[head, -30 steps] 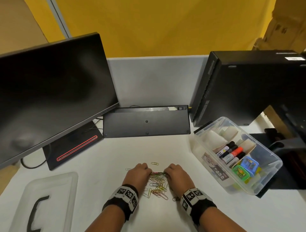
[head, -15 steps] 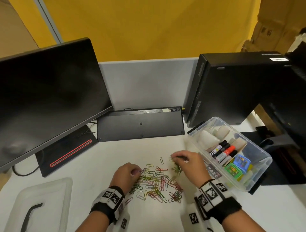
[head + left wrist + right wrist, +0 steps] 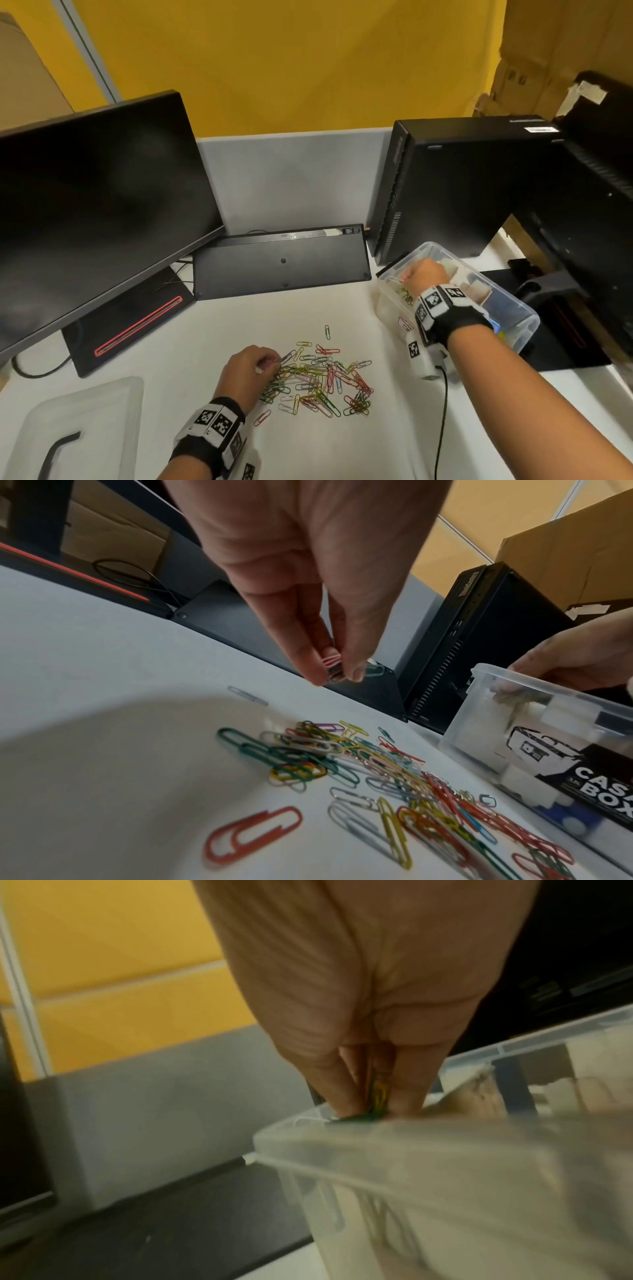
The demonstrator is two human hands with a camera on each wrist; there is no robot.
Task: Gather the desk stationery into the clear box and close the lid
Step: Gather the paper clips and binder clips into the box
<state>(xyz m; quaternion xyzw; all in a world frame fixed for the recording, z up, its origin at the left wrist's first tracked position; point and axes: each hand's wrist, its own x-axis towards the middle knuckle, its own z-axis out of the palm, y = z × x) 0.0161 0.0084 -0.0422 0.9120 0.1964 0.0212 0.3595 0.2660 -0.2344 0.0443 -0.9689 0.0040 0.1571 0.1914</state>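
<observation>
Yellow wall [image 3: 291, 61] behind grey partition [image 3: 294, 185]; white table [image 3: 164, 342] in front of it; cardboard boxes [image 3: 555, 51] right of the partition.

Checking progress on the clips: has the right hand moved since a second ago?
Yes. The right hand went from the paper clips to the clear box, toward the computer tower.

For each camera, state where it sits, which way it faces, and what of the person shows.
Head: above the desk, looking down at the paper clips, clear box and lid; both forearms show.
Left wrist: low, along the left hand, which pinches clips.
Right wrist: along the right hand, which pinches clips at the box rim.
Shared: head and left wrist both show the pile and box.
</observation>
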